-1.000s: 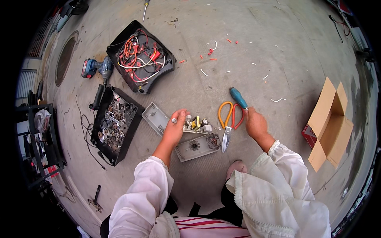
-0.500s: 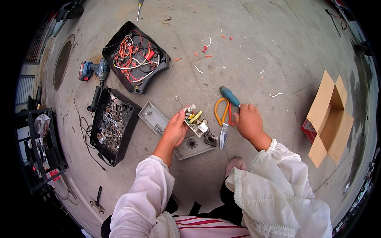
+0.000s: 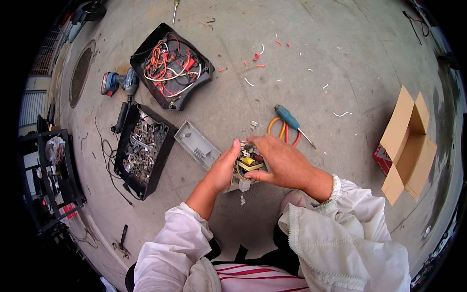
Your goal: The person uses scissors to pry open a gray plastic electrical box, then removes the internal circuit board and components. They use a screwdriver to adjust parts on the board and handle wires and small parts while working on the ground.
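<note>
Between my two hands is a small circuit board (image 3: 248, 163) with a yellow transformer, wires and a white connector. My left hand (image 3: 220, 171) grips its left side, thumb up along the edge. My right hand (image 3: 287, 163) closes over its right side, with the fingers across the far end and the thumb at the near part. Under it lies an open grey plastic case (image 3: 191, 142), partly hidden by my hands. Just beyond my right hand, a screwdriver (image 3: 287, 117) with a blue-green handle rests across scissors with orange and red handles (image 3: 273, 127), whose blades are hidden.
A black bin of metal hardware (image 3: 163, 163) and a black tray of coloured wires (image 3: 204, 85) stand left, with a cordless power tool (image 3: 129, 82) beside them. An open cardboard box (image 3: 406, 146) is at right. Wire scraps (image 3: 342, 114) dot the concrete floor.
My right hand has left the screwdriver and moved left onto the circuit board. The board has turned and come slightly nearer in my hands. The screwdriver now lies free on the scissors.
</note>
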### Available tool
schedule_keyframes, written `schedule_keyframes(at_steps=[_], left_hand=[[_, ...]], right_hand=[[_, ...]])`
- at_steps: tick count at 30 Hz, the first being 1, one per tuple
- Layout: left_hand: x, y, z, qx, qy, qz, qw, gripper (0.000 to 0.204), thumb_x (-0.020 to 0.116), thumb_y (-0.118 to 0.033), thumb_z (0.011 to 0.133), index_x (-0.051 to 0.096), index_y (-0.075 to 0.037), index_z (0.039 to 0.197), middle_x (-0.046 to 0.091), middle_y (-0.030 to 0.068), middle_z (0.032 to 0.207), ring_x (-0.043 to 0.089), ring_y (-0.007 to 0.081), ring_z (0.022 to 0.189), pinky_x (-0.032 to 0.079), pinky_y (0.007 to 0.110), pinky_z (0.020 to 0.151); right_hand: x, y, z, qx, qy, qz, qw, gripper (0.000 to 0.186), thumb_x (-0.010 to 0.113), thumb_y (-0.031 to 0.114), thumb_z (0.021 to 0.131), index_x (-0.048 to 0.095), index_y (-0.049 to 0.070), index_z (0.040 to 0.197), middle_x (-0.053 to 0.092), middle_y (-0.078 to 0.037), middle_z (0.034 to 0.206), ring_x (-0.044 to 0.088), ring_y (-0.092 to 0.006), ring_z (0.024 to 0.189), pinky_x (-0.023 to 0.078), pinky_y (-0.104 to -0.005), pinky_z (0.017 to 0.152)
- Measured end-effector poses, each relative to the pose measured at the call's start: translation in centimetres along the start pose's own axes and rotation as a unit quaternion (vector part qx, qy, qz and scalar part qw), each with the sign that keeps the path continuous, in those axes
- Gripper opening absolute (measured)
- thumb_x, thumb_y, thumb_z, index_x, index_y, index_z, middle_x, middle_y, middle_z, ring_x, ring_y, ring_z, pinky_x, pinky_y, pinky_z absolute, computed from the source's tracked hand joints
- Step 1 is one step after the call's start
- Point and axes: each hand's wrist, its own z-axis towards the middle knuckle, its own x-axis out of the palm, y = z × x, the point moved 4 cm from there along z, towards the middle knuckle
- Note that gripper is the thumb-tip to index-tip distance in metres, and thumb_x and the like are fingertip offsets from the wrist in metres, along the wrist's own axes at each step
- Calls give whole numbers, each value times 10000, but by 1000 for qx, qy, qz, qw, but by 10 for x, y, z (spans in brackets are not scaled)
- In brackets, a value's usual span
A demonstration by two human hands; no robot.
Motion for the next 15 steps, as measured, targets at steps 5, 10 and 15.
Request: schedule_keyframes(at_steps=[5, 10, 15], left_hand=[[8, -5, -12, -32, 23, 74, 996, 666, 166, -489, 1084, 558, 20, 1260, 669, 122, 1150, 684, 227, 1019, 563, 353, 900], [24, -17, -27, -33, -31, 151, 988, 698, 128, -497, 1082, 599, 5, 1197, 669, 97, 1104, 671, 179, 987, 548, 328, 880], [33, -19, -34, -31, -18, 185, 982, 712, 126, -510, 1079, 626, -8, 1139, 672, 80, 1041, 667, 170, 955, 540, 324, 849]], right_hand=[[-1, 14, -6, -22, -27, -75, 997, 828, 802, 519, 738, 508, 0, 1312, 548, -148, 990, 599, -340, 933, 511, -409, 754], [5, 25, -12, -25, -43, -130, 990, 828, 728, 610, 764, 530, -22, 1262, 549, -149, 971, 607, -323, 887, 516, -409, 708], [12, 22, -15, -42, -45, -134, 989, 786, 669, 641, 798, 565, -25, 1200, 560, -153, 951, 614, -330, 858, 516, -418, 692]])
